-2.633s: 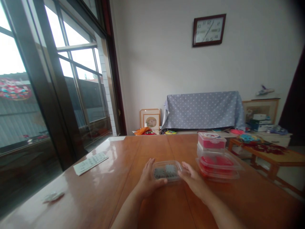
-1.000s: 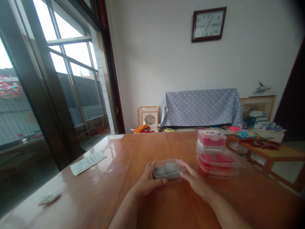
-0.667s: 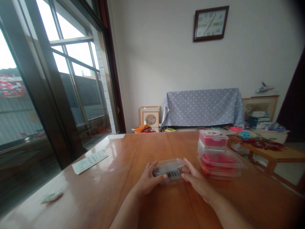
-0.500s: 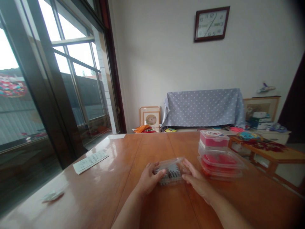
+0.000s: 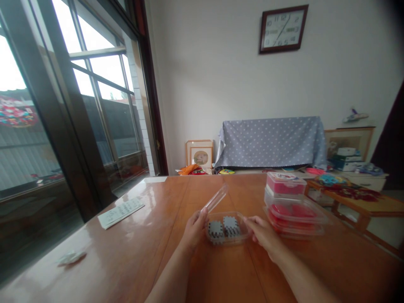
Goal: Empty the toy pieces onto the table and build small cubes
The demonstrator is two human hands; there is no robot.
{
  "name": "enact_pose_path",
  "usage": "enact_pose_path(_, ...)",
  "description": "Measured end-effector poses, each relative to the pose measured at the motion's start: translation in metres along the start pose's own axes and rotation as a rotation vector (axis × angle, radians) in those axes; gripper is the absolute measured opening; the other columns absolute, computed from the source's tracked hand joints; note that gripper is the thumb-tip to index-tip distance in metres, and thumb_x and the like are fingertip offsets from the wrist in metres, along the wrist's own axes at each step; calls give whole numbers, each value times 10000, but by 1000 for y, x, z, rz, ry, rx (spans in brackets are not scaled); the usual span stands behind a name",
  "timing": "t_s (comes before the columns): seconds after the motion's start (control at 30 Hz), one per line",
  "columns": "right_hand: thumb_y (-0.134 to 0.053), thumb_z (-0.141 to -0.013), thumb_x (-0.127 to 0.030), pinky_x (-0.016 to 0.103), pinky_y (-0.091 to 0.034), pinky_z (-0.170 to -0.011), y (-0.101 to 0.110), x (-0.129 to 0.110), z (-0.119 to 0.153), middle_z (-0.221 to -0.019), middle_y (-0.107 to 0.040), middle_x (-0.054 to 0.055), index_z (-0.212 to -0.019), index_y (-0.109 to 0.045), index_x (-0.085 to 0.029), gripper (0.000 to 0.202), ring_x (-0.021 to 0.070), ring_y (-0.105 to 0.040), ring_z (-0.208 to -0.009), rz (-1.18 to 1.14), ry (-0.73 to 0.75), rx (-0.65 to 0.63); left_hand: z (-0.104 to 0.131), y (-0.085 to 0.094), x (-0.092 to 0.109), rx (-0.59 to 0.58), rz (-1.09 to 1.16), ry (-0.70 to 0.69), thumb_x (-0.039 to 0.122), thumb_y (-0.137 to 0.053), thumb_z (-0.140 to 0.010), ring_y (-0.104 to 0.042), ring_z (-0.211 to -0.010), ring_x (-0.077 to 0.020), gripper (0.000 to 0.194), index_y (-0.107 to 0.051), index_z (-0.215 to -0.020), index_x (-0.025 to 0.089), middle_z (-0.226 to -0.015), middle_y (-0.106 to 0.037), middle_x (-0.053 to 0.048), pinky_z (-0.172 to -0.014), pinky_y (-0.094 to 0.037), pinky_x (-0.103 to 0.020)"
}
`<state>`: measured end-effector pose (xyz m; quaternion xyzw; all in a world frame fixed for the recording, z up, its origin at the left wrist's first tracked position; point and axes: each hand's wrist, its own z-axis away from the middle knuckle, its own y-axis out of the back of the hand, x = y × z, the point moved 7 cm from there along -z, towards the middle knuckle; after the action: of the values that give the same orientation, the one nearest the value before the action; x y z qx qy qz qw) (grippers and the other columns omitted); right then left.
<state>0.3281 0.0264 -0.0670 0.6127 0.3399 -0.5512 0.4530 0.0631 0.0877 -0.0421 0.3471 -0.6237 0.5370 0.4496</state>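
The clear lid is gripped near its lower end by the left hand, with the thumb and fingers closed on it, and is held tilted, its far end raised up and to the right. The open plastic box is set on the brown wooden table, in the middle and between the 2 hands. Inside it, 2 stacks of grey foam tiles with toothed edges are seen side by side. The right edge of the box is pinched by the fingers of the right hand; how firmly it is pressed cannot be told, as the fingertips are blurred. To the right of that hand, a pink box is stacked at the back, and clear containers with red contents are placed just in front of it. On the left side of the table, a sheet of paper covered with writing is laid, and nearer the front a small crumpled packet is seen. Behind the table, a long shape is draped with a dotted cloth, and a clock is hung on the wall.
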Motion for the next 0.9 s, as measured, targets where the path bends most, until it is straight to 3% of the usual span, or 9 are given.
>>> enact_pose_path(0.1, -674, -741, -513, 216, -270, -439, -1, 1, -6, -518, -507, -65, -741, -612, -221, 299, 104, -439, -454, -42, -29, -21, -2, -1, 0, -27, -21, 20, 619, -754, -755, -646, -1093, -292, 577, -712, -1098, 157, -1109, -697, -127, -979, -486, -381)
enact_pose_path(0.23, -658, -718, -444, 208, -139, -403, -3, 2, -5, -516, -506, -71, -723, -577, -218, 240, 67, -323, -373, -69, -79, -73, -7, 3, -4, 1, 101, 51, 671, -697, -786, -654, -1121, -288, 655, -665, -1220, 181, -1269, -640, -151, -1030, -463, -405)
enact_pose_path(0.3, -644, -720, -435, 203, -130, -403, -3, 0, -2, -534, -517, -67, -728, -560, -220, 231, 63, -327, -376, -86, -74, -80, -8, 2, -5, -10, 156, 43, 687, -675, -796, -661, -1110, -283, 674, -650, -1242, 183, -1278, -634, -157, -1028, -461, -405)
enact_pose_path(0.5, -620, -741, -488, 211, -282, -413, -5, -9, 3, -601, -569, -49, -802, -557, -230, 273, 100, -466, -442, -108, 34, -26, -6, -3, 4, -37, 278, 2, 729, -650, -785, -641, -1120, -268, 692, -664, -1172, 155, -1189, -666, -149, -933, -479, -355)
enact_pose_path(0.67, -605, -799, -493, 249, -438, -500, -10, -15, 8, -636, -602, -36, -859, -552, -235, 270, 153, -583, -553, -26, 146, 17, -9, 9, 5, 100, 344, 35, 784, -624, -751, -605, -1146, -247, 719, -669, -1130, 174, -1243, -635, -120, -909, -464, -335)
enact_pose_path(0.9, -570, -832, -527, 282, -461, -544, -22, -20, 16, -628, -593, -42, -816, -491, -261, 278, 182, -610, -564, 146, 282, 40, -9, 12, -2, 163, 365, 81, 775, -640, -747, -611, -1097, -231, 661, -661, -1046, 186, -1140, -650, -97, -905, -467, -335)
